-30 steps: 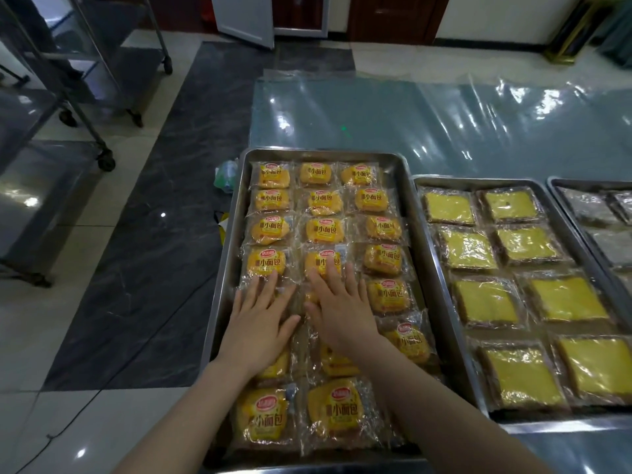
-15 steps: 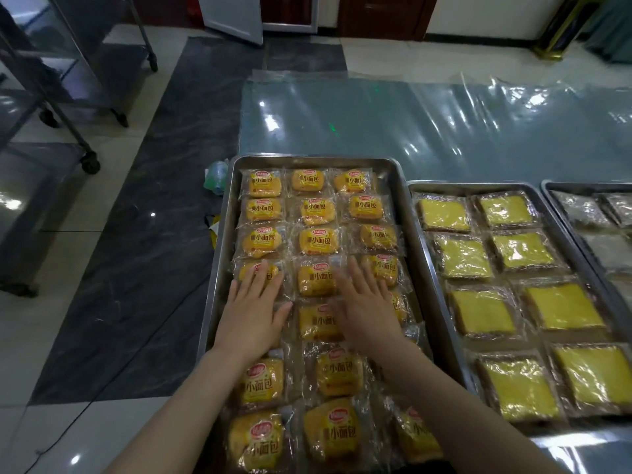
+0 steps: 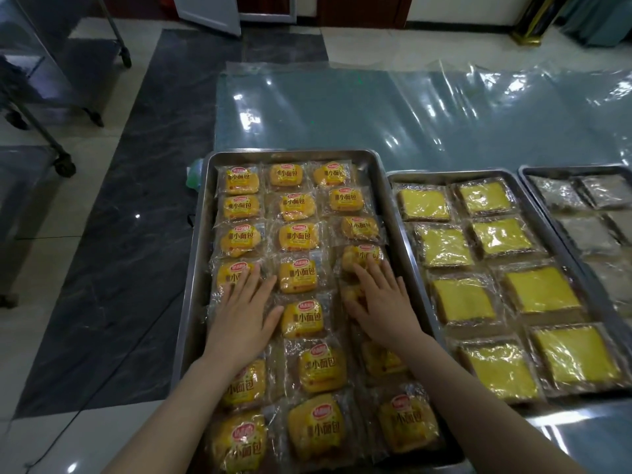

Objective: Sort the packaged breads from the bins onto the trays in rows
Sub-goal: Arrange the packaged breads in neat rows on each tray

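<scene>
The trays sit on a plastic sheet spread over the floor, and most of the sorting looks done to me. The left tray is filled from its far edge to its near edge with small orange breads in three columns. The far three rows lie square and evenly spaced. Toward the near edge the packs sit crooked, and some wrappers overlap near the near right corner.

Both hands are flat and spread on this tray and neither pinches anything. The left hand presses straight fingers on a pack in the column along the left edge. The right hand lies on a pack in the column along the right edge, which is turned a little out of line. My guess is that the person is squaring up these middle rows, not adding new packs.

The middle tray holds yellow square breads in two columns of four and looks full and tidy. The right tray carries greyish packs in rows, but the frame cuts it off, so I cannot tell whether it is full.

No bins are in view, so I cannot say whether any bread is still unsorted. What I can see left to do is straighten the near rows of the left tray.
</scene>
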